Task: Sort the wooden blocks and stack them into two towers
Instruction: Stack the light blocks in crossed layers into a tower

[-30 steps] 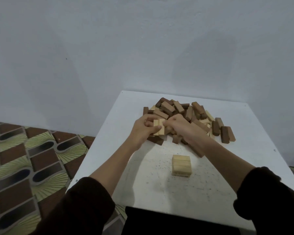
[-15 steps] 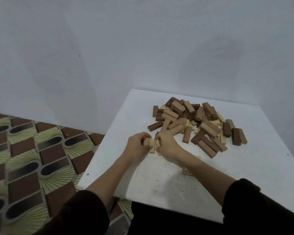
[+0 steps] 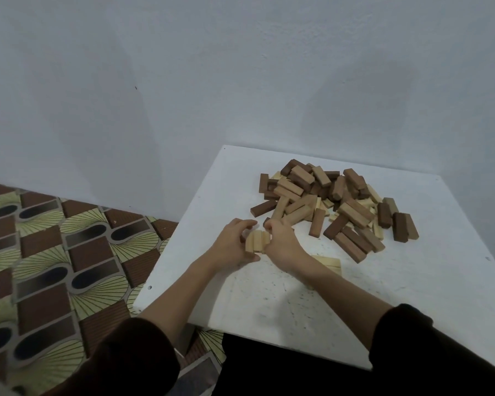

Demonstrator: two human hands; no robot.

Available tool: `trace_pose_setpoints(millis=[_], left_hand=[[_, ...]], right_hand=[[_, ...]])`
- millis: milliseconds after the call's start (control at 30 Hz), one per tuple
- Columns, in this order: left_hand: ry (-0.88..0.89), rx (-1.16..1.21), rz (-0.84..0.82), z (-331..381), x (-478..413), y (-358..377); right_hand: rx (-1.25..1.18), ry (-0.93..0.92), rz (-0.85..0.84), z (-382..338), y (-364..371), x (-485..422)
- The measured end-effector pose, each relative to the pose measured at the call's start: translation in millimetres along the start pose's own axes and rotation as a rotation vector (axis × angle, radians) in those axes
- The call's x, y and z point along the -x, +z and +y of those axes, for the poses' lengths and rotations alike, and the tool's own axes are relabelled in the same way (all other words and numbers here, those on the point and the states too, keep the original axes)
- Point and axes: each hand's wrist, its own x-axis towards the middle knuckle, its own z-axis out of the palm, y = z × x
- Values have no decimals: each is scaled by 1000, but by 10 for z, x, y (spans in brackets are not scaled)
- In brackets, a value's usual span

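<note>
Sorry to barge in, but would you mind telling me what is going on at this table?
A person is sorting wooden blocks on a white table. The left hand and right hand together grip a few pale blocks, in front of the mixed pile of dark and pale pieces. A low pale stack stands by the right forearm, partly hidden; no dark tower shows yet.

White table (image 3: pixel 412 295) against pale wall (image 3: pixel 183 81); patterned brown-and-green floor (image 3: pixel 55 252) at left.
</note>
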Motion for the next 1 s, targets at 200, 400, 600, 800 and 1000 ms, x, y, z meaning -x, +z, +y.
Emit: trace_pose_setpoints(millis=[200, 400, 600, 800, 1000], left_hand=[[78, 26, 33, -26, 10, 35], [89, 63, 7, -71, 31, 29], [105, 60, -25, -109, 34, 9], [96, 77, -18, -120, 41, 4], [63, 97, -10, -120, 42, 0]], right_hand=[[27, -79, -108, -18, -57, 71], [-53, -89, -75, 28, 21, 59], [-41, -105, -73, 40, 16, 55], [-3, -122, -108, 31, -8, 47], [44, -153, -127, 7, -17, 31]])
